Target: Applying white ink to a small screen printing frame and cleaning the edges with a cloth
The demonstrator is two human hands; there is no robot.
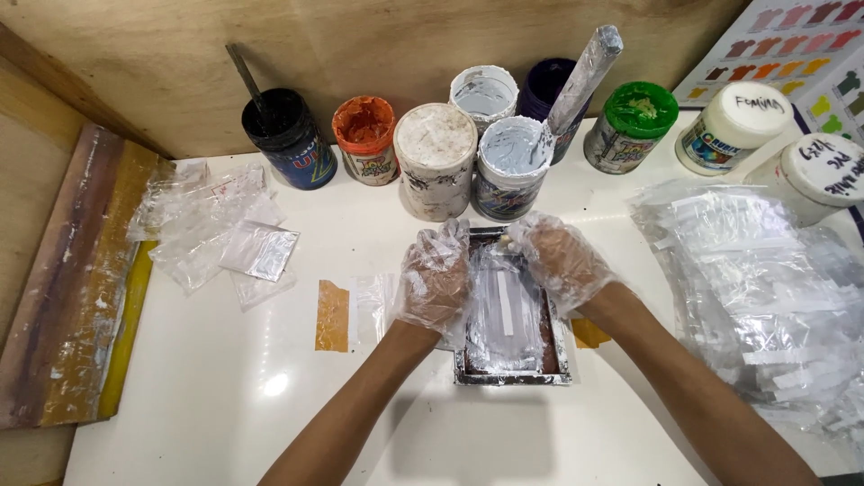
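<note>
Plastic pouch (506, 310) lay flat on the small metal-framed screen (513, 373) at the middle of the bench (225, 405), under both your gloved hands. Your left hand (435, 279) pressed open-palmed on its left edge; your right hand (560, 259) curled at its top corner, though you could not tell whether it pinched the film. Along the bench's back edge stood paint tubs: black (290, 137), orange (365, 139), white (436, 157), grey (511, 166) with a wrapped stirrer (583, 79), and green (630, 126). A heap of clear bags (765, 306) at the right edge ran out of view.
</note>
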